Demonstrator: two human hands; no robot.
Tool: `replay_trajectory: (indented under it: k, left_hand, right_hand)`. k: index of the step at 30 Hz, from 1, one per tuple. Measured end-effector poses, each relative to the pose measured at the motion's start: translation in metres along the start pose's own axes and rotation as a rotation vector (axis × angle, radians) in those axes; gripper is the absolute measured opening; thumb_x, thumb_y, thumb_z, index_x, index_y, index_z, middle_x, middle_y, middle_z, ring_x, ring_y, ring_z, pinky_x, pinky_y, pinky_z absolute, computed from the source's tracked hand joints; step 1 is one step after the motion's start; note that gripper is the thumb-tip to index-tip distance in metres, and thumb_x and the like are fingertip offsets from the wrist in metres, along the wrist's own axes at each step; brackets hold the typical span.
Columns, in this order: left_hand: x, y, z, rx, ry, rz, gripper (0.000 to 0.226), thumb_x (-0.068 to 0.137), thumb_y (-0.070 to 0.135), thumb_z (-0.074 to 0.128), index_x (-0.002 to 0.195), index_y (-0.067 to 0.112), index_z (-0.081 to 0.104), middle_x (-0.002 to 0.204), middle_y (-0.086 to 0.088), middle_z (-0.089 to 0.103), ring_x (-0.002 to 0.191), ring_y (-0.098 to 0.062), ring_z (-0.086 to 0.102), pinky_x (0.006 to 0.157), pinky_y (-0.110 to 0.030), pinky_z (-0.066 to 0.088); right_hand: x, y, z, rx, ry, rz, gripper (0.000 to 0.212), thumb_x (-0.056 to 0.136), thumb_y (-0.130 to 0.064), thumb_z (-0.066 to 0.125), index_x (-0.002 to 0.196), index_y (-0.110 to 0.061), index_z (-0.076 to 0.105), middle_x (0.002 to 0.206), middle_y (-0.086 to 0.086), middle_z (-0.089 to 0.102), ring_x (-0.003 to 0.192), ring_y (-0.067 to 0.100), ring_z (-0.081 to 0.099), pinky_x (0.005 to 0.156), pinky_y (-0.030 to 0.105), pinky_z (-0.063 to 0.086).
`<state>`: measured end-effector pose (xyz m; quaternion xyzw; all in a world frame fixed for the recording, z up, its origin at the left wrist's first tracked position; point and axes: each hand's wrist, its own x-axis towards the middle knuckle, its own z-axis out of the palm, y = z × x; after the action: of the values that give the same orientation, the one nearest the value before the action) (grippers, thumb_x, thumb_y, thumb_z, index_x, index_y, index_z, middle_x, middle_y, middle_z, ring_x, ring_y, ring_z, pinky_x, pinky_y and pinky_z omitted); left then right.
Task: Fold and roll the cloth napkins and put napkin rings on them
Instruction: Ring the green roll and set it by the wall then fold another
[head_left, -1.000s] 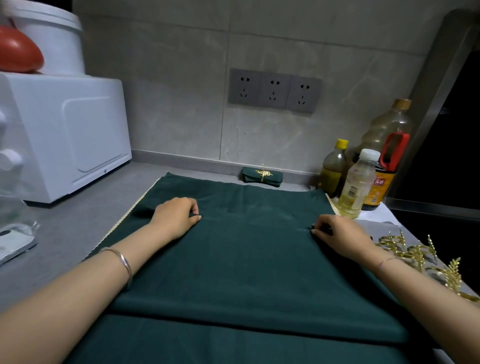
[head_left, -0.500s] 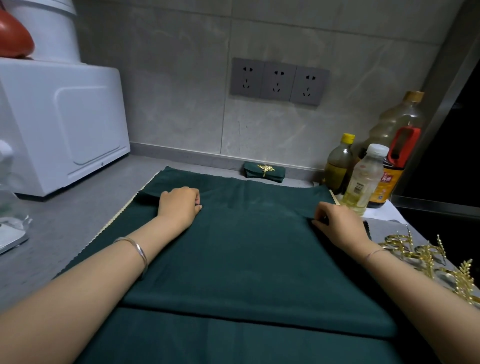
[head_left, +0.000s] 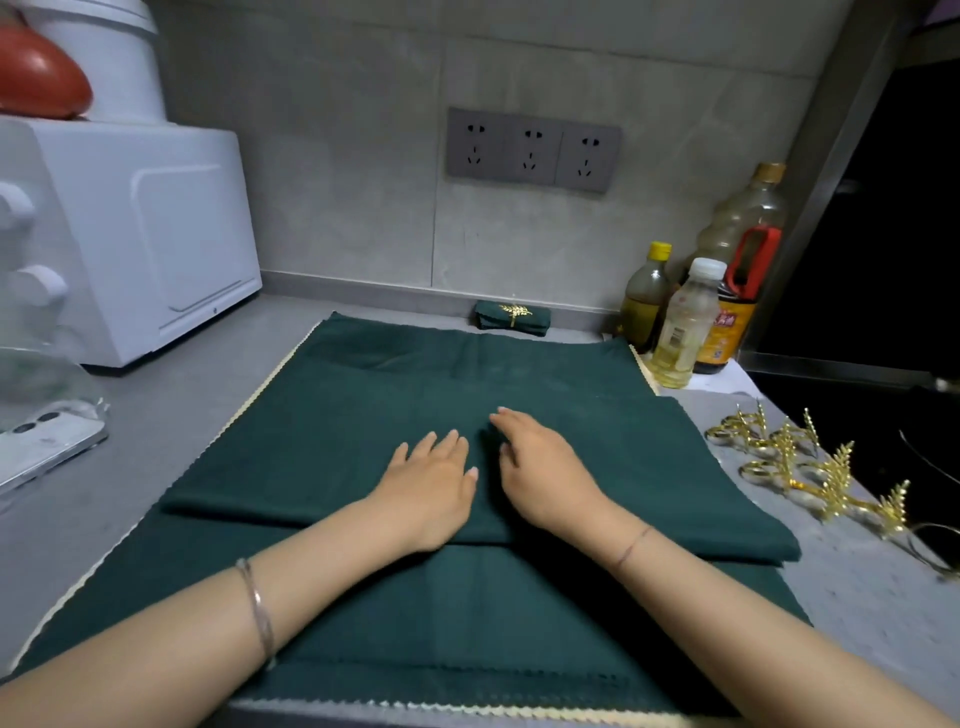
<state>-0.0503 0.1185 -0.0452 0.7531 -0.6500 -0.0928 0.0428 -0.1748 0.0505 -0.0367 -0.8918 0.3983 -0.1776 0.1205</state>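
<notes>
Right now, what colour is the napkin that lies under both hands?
The napkin is plain dark green; the head view shows it best.

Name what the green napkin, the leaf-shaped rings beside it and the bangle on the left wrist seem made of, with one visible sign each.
Green napkin: woven cloth, matt; it lies in soft flat folds without shine. Leaf-shaped rings: probably metal, polished gold finish; bright glints, thin stiff leaves, though plated plastic is possible. Bangle: likely silver-coloured metal; thin, rigid, faintly shiny.
</notes>
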Motion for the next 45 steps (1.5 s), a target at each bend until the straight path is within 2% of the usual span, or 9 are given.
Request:
replay_trajectory:
  k: [7,11,15,26,34,37,42,43,45]
  left_hand:
    - [-0.002,-0.004,0.015,0.008,0.069,-0.046,0.054,0.102,0.035,0.012,0.152,0.019,-0.001,0.159,0.005,-0.007,0.146,-0.019,-0.008,0.118,-0.047,-0.005]
    - [-0.001,-0.017,0.015,0.012,0.086,-0.084,0.057,0.098,0.052,0.015,0.15,0.035,0.002,0.159,0.007,-0.006,0.146,-0.021,-0.009,0.116,-0.05,-0.008]
    - [-0.004,-0.04,0.011,0.004,0.095,-0.143,0.064,0.091,0.067,0.016,0.149,0.042,0.003,0.159,0.009,-0.005,0.146,-0.022,-0.009,0.115,-0.051,-0.007]
    - [-0.015,-0.106,-0.002,0.003,0.127,-0.321,0.065,0.089,0.07,0.016,0.147,0.044,0.006,0.159,0.01,0.0,0.147,-0.021,-0.003,0.116,-0.05,-0.002]
    - [-0.023,-0.131,-0.015,0.013,0.088,-0.446,0.07,0.09,0.069,0.013,0.15,0.036,0.004,0.159,0.003,0.0,0.146,-0.027,-0.004,0.116,-0.05,-0.002]
    - [-0.032,-0.121,-0.023,0.054,0.13,-0.311,0.073,0.09,0.069,0.014,0.151,0.03,0.003,0.159,0.001,-0.001,0.146,-0.021,-0.006,0.117,-0.046,-0.005]
    - [-0.057,-0.08,-0.037,-0.012,-0.015,0.149,0.105,0.062,0.093,0.013,0.149,0.034,0.016,0.157,0.012,0.009,0.145,-0.007,0.007,0.118,-0.029,0.006]
    - [-0.06,-0.074,-0.037,0.0,-0.033,0.193,0.095,0.069,0.088,0.026,0.149,0.037,0.017,0.157,0.014,0.01,0.144,-0.005,0.009,0.118,-0.026,0.01]
    - [-0.066,-0.066,-0.034,0.031,-0.033,0.234,0.072,0.085,0.055,0.049,0.148,0.041,0.015,0.156,0.017,0.011,0.143,-0.003,0.012,0.116,-0.025,0.017]
  right_hand:
    - [-0.009,-0.012,0.031,-0.122,-0.107,0.088,0.049,0.102,-0.029,0.025,0.15,-0.021,0.02,0.159,-0.001,0.012,0.146,0.016,0.006,0.117,0.041,0.003]
    - [-0.014,0.004,0.024,-0.159,-0.151,0.159,0.05,0.1,-0.048,0.02,0.149,-0.038,0.015,0.16,-0.005,0.005,0.147,0.02,-0.003,0.116,0.049,-0.004]
    - [-0.023,0.032,0.011,-0.182,-0.149,0.224,0.055,0.096,-0.059,0.02,0.148,-0.044,0.013,0.16,-0.008,0.003,0.147,0.021,-0.004,0.117,0.048,-0.004]
    - [-0.051,0.111,-0.03,-0.203,-0.097,0.348,0.065,0.097,-0.057,0.024,0.152,-0.025,0.012,0.16,-0.005,0.004,0.147,0.013,0.002,0.119,0.033,0.004]
    - [-0.063,0.142,-0.053,-0.156,-0.111,0.424,0.068,0.098,-0.053,0.026,0.151,-0.014,0.014,0.159,0.001,0.008,0.147,0.016,0.008,0.119,0.035,0.008]
    - [-0.07,0.131,-0.065,-0.129,-0.08,0.374,0.067,0.097,-0.052,0.029,0.151,-0.013,0.018,0.159,0.003,0.012,0.146,0.017,0.011,0.119,0.034,0.009]
    - [-0.09,0.073,-0.077,-0.158,-0.205,-0.003,0.065,0.095,-0.053,0.038,0.151,-0.027,0.017,0.156,-0.014,0.017,0.142,0.004,0.019,0.107,0.01,0.009]
    - [-0.094,0.065,-0.077,-0.213,-0.228,-0.071,0.066,0.094,-0.054,0.039,0.151,-0.028,0.016,0.156,-0.015,0.017,0.142,0.003,0.02,0.105,0.008,0.009]
    - [-0.099,0.054,-0.073,-0.313,-0.257,-0.165,0.068,0.094,-0.051,0.042,0.151,-0.028,0.014,0.157,-0.013,0.016,0.142,0.005,0.021,0.106,0.008,0.011]
